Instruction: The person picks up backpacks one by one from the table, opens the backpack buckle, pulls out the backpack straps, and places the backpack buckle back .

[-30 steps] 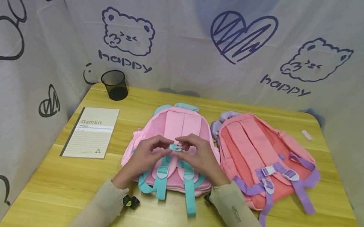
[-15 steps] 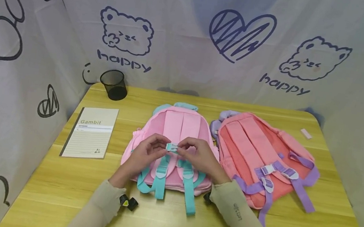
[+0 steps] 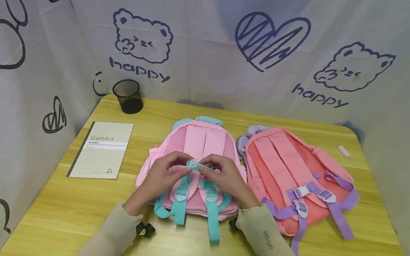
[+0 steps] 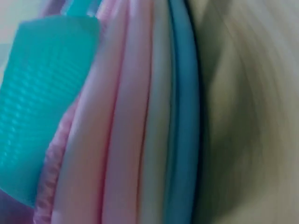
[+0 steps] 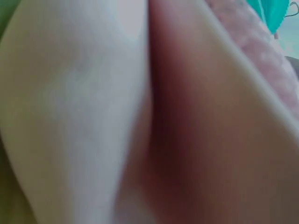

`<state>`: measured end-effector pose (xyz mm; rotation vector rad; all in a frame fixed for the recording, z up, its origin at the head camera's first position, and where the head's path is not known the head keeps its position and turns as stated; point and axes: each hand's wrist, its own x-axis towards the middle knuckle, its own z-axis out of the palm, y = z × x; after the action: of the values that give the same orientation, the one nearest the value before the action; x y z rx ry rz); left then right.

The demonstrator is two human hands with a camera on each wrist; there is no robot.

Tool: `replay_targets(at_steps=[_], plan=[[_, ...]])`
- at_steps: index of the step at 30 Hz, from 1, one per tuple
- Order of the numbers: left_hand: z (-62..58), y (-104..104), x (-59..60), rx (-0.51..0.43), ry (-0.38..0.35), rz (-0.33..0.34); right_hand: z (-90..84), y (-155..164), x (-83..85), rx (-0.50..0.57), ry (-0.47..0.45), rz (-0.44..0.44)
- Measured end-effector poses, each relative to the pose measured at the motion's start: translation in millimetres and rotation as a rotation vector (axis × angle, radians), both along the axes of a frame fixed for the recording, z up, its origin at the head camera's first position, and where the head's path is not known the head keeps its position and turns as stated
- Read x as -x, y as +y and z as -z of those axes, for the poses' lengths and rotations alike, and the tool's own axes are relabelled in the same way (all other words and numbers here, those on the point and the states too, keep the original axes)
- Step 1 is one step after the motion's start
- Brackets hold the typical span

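A pink backpack (image 3: 192, 139) lies with its strap side up in the middle of the table in the head view. Above its lower half, both hands meet at a teal side-release buckle (image 3: 193, 165). My left hand (image 3: 162, 176) pinches the buckle's left end between thumb and fingers. From the other side, my right hand (image 3: 227, 180) pinches the right end with its teal webbing; fingertips cover part of it. Two teal straps (image 3: 213, 221) hang toward the front. The left wrist view shows the backpack's layered side (image 4: 126, 116) and a teal strap (image 4: 46, 102); the right wrist view is mostly blurred fabric.
A coral backpack (image 3: 273, 166) with purple straps lies close on the right, partly behind the right forearm. A notebook (image 3: 102, 149) and a black mesh pen cup (image 3: 128, 96) are at left. A small pink eraser-like block (image 3: 344, 151) lies at far right.
Both hands have shifted slightly left with the buckle. It has tilted between the fingertips, so its pale prongs, visible earlier, show less now. The backpacks have stayed put.
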<state>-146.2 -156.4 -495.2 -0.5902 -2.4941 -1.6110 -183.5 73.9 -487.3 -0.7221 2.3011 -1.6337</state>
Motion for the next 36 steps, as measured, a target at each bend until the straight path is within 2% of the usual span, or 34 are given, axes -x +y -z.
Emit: replay_targets(at_steps=[3, 6, 18, 28, 36], plan=[[0.8, 1, 0.3, -0.127, -0.117, -0.005, -0.3, 2, -1.2, 0.022, -0.041, 0.007], [3.9, 2, 2.0, -0.201, -0.157, 0.009, -0.7, 5, -1.6, 0.038, -0.061, 0.024], [18.7, -1, 2.3, -0.253, -0.117, 0.052, 4.3, 3, -0.1, 0.050, -0.042, 0.032], [18.5, 0, 1.9, -0.229, -0.110, 0.041, 3.5, 0, -0.1, 0.063, -0.079, 0.021], [20.0, 0, 2.0, -0.207, -0.104, 0.044, 1.1, -3, 0.2, 0.022, -0.038, 0.049]])
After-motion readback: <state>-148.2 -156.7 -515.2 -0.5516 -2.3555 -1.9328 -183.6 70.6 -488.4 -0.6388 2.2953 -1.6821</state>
